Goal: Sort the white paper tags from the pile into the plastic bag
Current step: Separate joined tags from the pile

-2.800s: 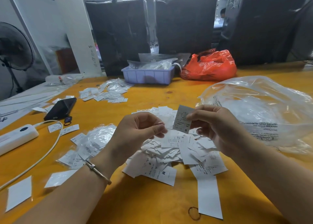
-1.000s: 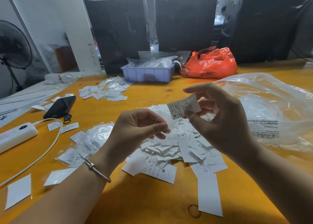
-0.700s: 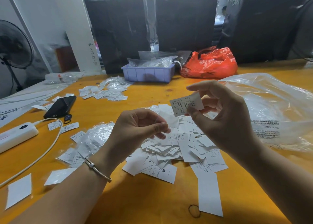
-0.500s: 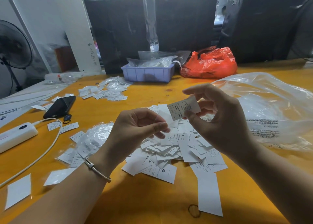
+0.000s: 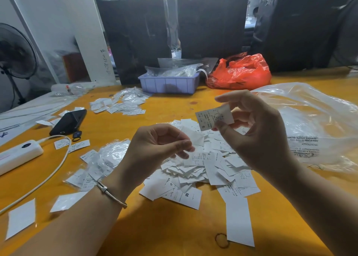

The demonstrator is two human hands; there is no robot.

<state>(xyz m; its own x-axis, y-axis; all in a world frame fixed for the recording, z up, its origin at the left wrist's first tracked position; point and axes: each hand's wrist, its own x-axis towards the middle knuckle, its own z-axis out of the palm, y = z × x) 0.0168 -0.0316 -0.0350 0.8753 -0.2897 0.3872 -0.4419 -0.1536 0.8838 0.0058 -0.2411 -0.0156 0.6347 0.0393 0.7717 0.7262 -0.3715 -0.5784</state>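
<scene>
Nearest you, a long blank strip (image 5: 239,221) lies on the orange worktop (image 5: 164,230) beside a dark rubber band (image 5: 222,240), and loose white slips (image 5: 20,218) sit at the near left. Your left wrist wears a thin metal bangle (image 5: 111,193). Just beyond, the pile of white paper tags (image 5: 201,170) spreads between your forearms, one tag at its near edge marked M (image 5: 184,196).

Your left hand (image 5: 155,149) hovers over the pile, fingers curled with thumb and fingertips drawn close together; whether they pinch anything you cannot tell from here (a tag corner shows right by the fingertips). Your right hand (image 5: 257,137) is raised above the pile, its grip closed on a single printed tag (image 5: 214,119) marked S, pinched between thumb and fingers and held off the worktop.

To the right, the clear plastic bag (image 5: 313,124) lies crumpled on the worktop with warning print facing you, near your right hand but not touching the held tag. To the left, small clear packets (image 5: 108,158) sit near a white power strip (image 5: 18,156) and its cable (image 5: 48,176). Further out, a black phone (image 5: 67,122), then a second scatter of tags and packets (image 5: 120,104). At the far edge, a lilac tray (image 5: 168,84) stuffed with clear bags stands beside a red plastic bag (image 5: 240,71), with dark wrapped blocks (image 5: 211,21) behind and a fan (image 5: 13,54) at far left.
</scene>
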